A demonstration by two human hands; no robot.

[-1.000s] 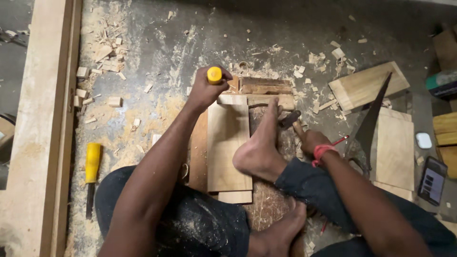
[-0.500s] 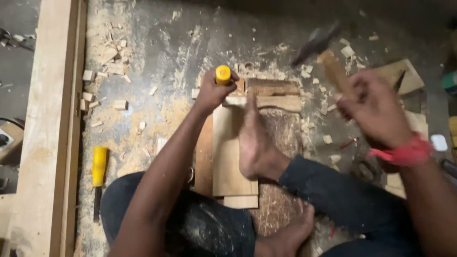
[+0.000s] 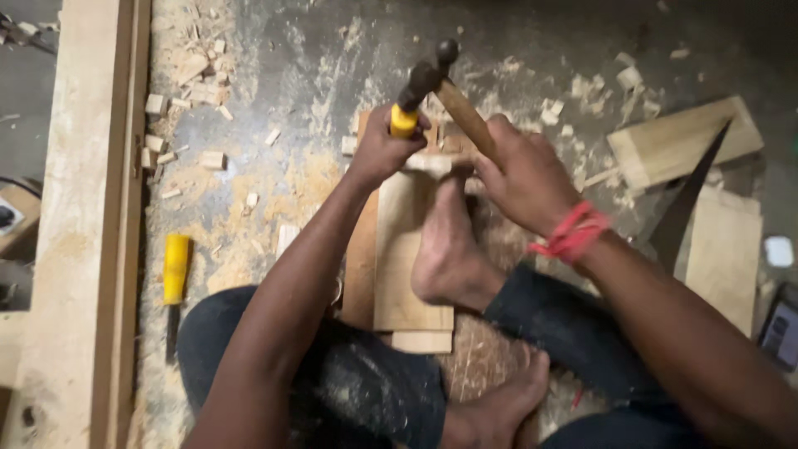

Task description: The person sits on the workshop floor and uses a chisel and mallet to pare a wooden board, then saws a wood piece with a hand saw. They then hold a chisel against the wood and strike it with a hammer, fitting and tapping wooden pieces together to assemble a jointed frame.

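Hammer [image 3: 426, 76] on chisel [image 3: 404, 121] (left hand [image 3: 384, 150] gripping)

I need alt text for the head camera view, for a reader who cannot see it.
A seated person's right hand brings a wooden-handled hammer onto the yellow-handled chisel gripped by the left hand. A bare foot pins a wooden board to the floor, with a second yellow-handled tool lying among chips.

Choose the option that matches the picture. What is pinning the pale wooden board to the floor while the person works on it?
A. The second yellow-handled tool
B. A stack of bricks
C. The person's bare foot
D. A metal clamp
C: the bare foot rests flat on the wooden board, while the second yellow-handled tool lies apart on the floor to the left.
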